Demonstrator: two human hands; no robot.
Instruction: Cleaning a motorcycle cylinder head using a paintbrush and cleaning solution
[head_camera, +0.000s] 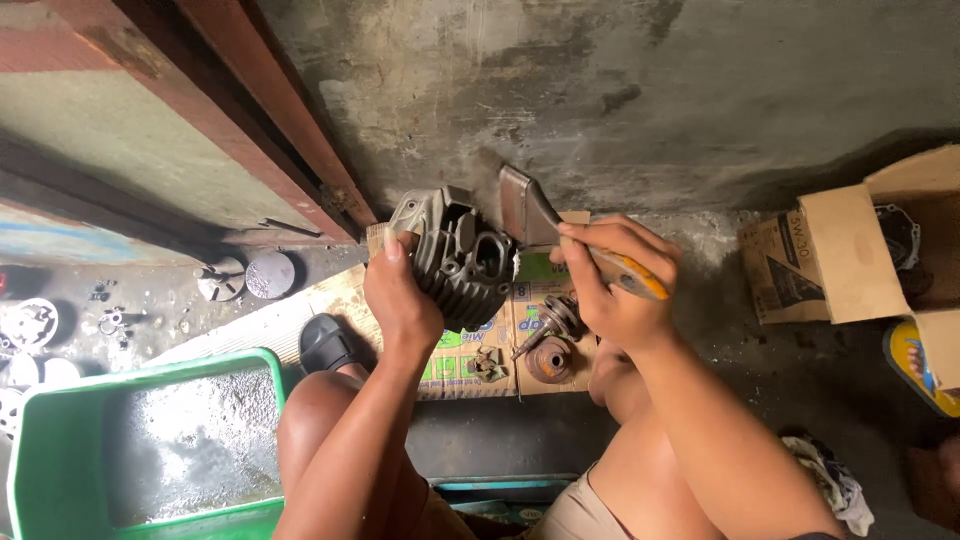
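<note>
Left hand (400, 295): gripping a dark grey finned metal engine cylinder (462, 262), holding it up above the flattened printed cardboard (455, 360).
Right hand (615, 285): clamping an orange-handled flat metal scraper (545, 225), blade sitting just beside the cylinder.

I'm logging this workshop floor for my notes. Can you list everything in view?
cylinder: 1, dark grey, finned, held up by the left hand
scraper: 1, metal blade, orange handle, in the right hand
tub: 1, green, wet inside, lower left
cardboard sheet: 1, printed, on the floor under the hands
small parts: several, rusty brown, on the cardboard
round parts: several, grey, floor at left
box: 1, brown cardboard, open, right
sandal: 1, black, by the tub
rag: 1, pale, lower right
left hand: 1
right hand: 1
</note>
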